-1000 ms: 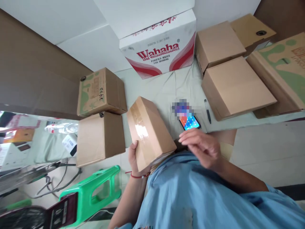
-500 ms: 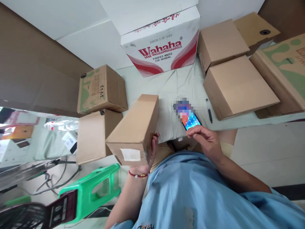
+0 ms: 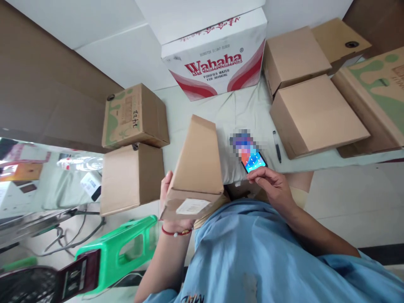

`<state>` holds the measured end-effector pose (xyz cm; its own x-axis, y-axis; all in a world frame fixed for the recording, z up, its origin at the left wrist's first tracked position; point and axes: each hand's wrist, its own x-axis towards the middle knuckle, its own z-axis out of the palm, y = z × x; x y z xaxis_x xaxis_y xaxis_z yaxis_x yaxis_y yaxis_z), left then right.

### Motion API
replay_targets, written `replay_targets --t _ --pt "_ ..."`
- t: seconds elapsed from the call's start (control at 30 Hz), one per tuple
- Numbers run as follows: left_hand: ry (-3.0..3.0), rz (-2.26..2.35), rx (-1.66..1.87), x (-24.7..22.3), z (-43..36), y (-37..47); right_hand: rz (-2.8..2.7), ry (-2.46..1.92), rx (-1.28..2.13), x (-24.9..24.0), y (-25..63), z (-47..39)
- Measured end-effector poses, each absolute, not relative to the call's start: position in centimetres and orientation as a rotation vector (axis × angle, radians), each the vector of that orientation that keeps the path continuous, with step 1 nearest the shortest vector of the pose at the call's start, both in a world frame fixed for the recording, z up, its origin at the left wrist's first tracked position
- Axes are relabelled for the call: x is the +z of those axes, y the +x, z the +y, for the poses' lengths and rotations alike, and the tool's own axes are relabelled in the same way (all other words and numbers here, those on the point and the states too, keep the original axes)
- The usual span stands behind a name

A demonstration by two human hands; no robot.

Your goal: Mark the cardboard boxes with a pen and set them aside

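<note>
My left hand (image 3: 166,185) is wrapped round a long brown cardboard box (image 3: 198,164) from its left side and underneath. The box is tilted, with a white label (image 3: 193,206) on the end facing me. Part of the palm and several fingers are hidden behind it. My right hand (image 3: 273,185) has its thumb and fingers pinched together at the lower edge of a smartphone (image 3: 255,161), whose screen is lit and partly pixelated. Just right of the phone, a black pen (image 3: 277,146) lies on the pale cloth (image 3: 221,110).
A white and red Wahaha carton (image 3: 217,63) stands at the back. Brown boxes sit at left (image 3: 120,181) and right (image 3: 318,118). A green plastic stool (image 3: 116,252) and a dark fan (image 3: 31,286) are at lower left, near cables (image 3: 72,242).
The long box has turned and shifted slightly right in my left hand, whose fingers now show at its left side rather than its right. My right hand and the smartphone stay in place.
</note>
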<state>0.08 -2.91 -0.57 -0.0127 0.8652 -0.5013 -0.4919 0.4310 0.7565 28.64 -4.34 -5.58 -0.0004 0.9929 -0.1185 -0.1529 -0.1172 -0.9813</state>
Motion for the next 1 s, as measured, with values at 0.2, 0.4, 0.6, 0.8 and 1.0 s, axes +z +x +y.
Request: replay_targets --t 0.2,0.4,0.6,0.8,1.0 --pt "0.281 1.286 1.051 1.2 -2.5 2.0 -0.964 -1.005 1.548 -4.7 27.9 -4.1" --pt "0.693 1.331 1.117 1.0 -3.8 2.9 -1.079 -0.932 1.783 -4.6 27.2 -3.9" --pt "0.817 1.367 1.176 0.5 -4.6 1.6 -1.087 -0.828 1.900 -3.7 26.2 -3.7" --pt "0.903 1.397 1.402 1.2 -4.7 1.4 -0.782 -0.833 2.038 -3.8 24.7 -3.1" --pt "1.024 1.339 1.429 0.6 -4.4 1.6 -0.343 -0.820 2.223 -4.1 23.0 -2.8"
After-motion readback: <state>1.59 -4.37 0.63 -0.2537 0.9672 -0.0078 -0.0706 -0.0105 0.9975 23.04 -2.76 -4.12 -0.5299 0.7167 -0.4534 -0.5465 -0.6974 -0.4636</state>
